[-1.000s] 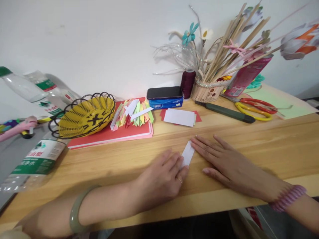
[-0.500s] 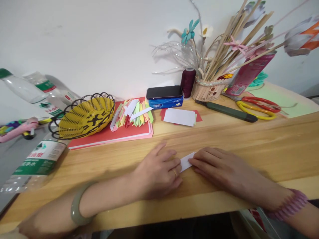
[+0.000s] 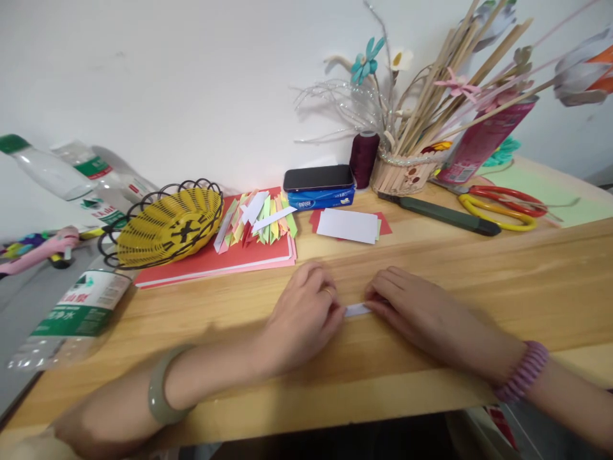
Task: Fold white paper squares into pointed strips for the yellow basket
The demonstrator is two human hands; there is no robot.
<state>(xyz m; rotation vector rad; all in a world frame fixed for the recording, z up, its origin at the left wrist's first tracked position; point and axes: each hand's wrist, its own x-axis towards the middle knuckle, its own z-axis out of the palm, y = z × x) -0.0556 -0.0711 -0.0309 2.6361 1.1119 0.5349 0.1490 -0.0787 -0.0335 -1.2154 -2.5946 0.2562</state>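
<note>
Pressing down on a small white paper strip, the left hand and the right hand lie palm-down on the wooden table, fingers curled over the strip's two ends so that only its middle shows between them; neither hand encloses it, both merely pin it flat near the table's front edge. A ring sits on one left finger, a pale green bangle on the left wrist and a pink coiled band on the right. Behind the hands lies a white card on red paper, and further left a heap of folded coloured strips on a red sheet stack, beside a yellow wire basket. A dark phone rests on a blue packet whose white lettering is too small to read. A clear bottle at the left edge bears a green and white label with Chinese characters. Scissors and a dark green utility knife lie to the right.
</note>
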